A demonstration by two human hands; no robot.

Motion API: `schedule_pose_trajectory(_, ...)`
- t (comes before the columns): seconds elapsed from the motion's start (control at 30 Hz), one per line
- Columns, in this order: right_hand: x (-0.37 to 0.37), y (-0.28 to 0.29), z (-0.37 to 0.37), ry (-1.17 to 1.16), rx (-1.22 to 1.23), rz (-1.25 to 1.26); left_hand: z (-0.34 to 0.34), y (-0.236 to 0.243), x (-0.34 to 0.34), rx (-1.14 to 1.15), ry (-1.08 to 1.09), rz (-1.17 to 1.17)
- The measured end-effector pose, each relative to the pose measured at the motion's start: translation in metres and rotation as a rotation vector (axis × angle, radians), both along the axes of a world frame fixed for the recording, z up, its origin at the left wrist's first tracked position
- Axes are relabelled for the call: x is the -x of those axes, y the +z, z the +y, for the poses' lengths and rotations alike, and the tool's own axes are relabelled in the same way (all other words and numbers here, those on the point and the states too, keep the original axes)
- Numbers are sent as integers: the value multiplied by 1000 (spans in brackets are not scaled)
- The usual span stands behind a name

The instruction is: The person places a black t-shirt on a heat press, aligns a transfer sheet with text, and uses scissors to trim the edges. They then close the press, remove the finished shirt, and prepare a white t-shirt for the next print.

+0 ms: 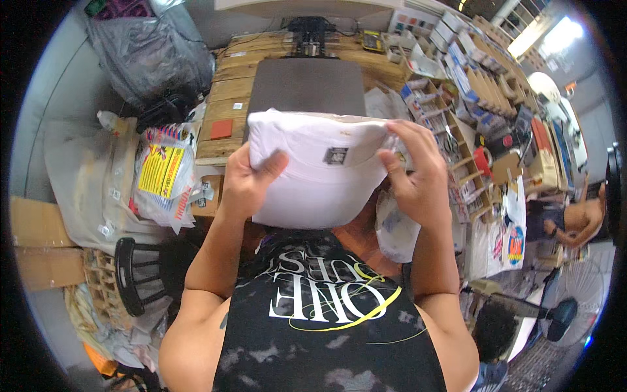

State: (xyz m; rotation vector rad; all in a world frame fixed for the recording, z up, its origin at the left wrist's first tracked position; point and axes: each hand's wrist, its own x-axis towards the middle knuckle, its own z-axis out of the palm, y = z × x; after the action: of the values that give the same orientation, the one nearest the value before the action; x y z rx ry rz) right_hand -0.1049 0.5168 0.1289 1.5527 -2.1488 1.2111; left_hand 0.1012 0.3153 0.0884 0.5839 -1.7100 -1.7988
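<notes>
Hands, two, both up at chest height on one folded white garment (313, 173). Left hand (251, 176) closed on the garment's left edge, thumb lying across the front, fingers wrapped behind and out of sight. Right hand (411, 173) clamped on the right edge, fingers curled over the top corner, thumb on the front. Garment held between the two hands, above the person's black printed shirt (326, 326) and in front of the flat grey press platen (307, 88); one small dark square label (336, 155) shows near its upper middle. Platen sits on one wooden bench (238, 68) with one red square pad (221, 129) near the bench's left edge. One bag of yellow packets (160, 173) lies left of the left forearm. One black chair back (134, 274) lower left. Wooden shelf rack (483, 85) with many small compartments runs along the right. One other person's arm (581, 222) at far right, well apart from the garment.
</notes>
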Motion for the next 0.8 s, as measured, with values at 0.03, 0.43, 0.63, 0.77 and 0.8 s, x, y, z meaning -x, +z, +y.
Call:
schedule_pose_trajectory(0.03,4,-2,5,9,-59,-3,8,3,10,237,-52,111)
schedule_pose_trajectory(0.43,-6,1,96,227,-204,-537,76,12,53,556,-622,447)
schedule_pose_trajectory(0.63,16,-33,151,-37,-66,-492,88,-3,47,462,-774,181)
schedule_pose_trajectory(0.77,47,-68,212,-110,-35,-582,92,-30,40,747,-690,-140)
schedule_pose_trajectory(0.8,54,-82,228,-85,-5,-584,92,-36,36,747,-822,-220)
